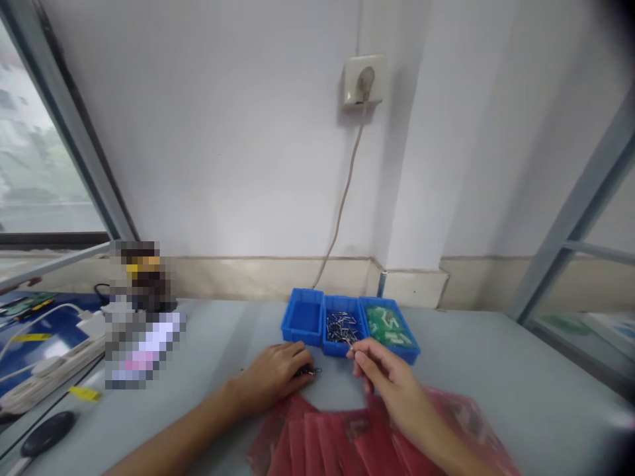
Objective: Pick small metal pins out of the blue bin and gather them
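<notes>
The small metal pieces [341, 328] lie in a loose heap inside the middle bin [335, 348], a blue one, which serves as the landmark here. Just in front of its near right corner is the right hand [384, 371], its thumb and forefinger pinched on a thin metal piece [350, 346]. Nearer the person and to the left of the middle bin, the left hand [280, 370] rests on the bench [496, 357], fingers curled over a dark metal piece [306, 371] with a ring-like end poking out; whether they grip it or only cover it, I cannot tell.

Against the middle bin's left side stands another blue bin [304, 317]; against its right side, a third bin [407, 354] carries green and white stuff [385, 324]. Closer to the person than the middle bin, red plastic bags [337, 446] lie fanned out, partly under the right forearm. Behind and above it, a cord [348, 185] hangs from a wall socket [352, 84]. Far to its left are a power strip [47, 385] and a black oval object [48, 434].
</notes>
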`<state>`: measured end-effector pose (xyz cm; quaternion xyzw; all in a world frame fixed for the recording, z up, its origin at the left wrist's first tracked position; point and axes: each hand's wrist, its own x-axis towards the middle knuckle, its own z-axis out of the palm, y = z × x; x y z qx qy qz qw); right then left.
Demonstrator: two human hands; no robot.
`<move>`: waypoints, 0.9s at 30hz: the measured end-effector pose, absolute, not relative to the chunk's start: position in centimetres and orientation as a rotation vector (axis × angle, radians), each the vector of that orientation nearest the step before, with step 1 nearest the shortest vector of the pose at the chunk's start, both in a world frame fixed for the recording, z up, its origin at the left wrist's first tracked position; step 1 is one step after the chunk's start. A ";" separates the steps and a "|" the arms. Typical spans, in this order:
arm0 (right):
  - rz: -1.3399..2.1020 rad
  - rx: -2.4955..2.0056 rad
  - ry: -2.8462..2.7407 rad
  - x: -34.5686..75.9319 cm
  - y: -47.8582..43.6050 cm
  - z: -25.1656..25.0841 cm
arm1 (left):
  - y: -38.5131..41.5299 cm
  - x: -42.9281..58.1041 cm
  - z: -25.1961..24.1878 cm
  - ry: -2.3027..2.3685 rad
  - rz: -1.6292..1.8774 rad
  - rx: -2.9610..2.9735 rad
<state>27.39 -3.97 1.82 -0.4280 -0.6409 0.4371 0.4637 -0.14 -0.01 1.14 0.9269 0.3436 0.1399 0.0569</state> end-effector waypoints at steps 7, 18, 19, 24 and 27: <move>1.024 -1.111 -1.584 27.2 -4.2 2.1 | 0.2 -0.3 0.7 1.029 0.449 2.829; 0.761 -1.106 -1.753 27.0 -5.0 2.7 | 0.2 -0.4 0.9 1.012 0.468 2.845; 0.774 -1.105 -1.744 27.1 -5.1 2.7 | 0.2 -0.4 0.9 1.008 0.473 2.843; 0.897 -1.116 -1.672 27.5 -4.7 2.2 | 0.2 -0.5 0.7 1.000 0.486 2.850; 1.036 -1.093 -1.605 27.7 -4.1 1.7 | 0.2 -0.6 0.8 0.999 0.472 2.863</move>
